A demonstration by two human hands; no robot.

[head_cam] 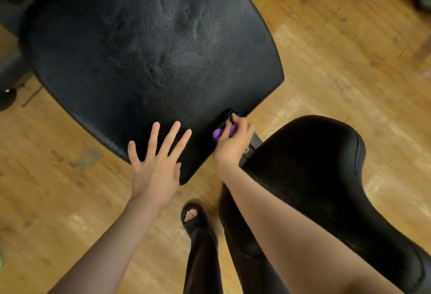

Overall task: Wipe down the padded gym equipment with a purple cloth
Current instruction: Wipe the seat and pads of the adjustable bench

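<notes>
I hold the purple cloth [221, 131] bunched in my right hand [232, 143], pressed to the near edge of the big black pad [149, 56], close to its right corner. My left hand [156, 165] lies flat with fingers spread on the same edge, just beside. A second black pad [314, 165] sits under my right forearm. Bare wooden floor [338, 49] surrounds both pads.

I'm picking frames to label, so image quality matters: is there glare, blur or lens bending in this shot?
Head view: soft sheen on the large black pad, not blown out; wide-angle bending curves the wood floor planks; the right hand and purple cloth look slightly soft; the left hand is fairly sharp.
</notes>
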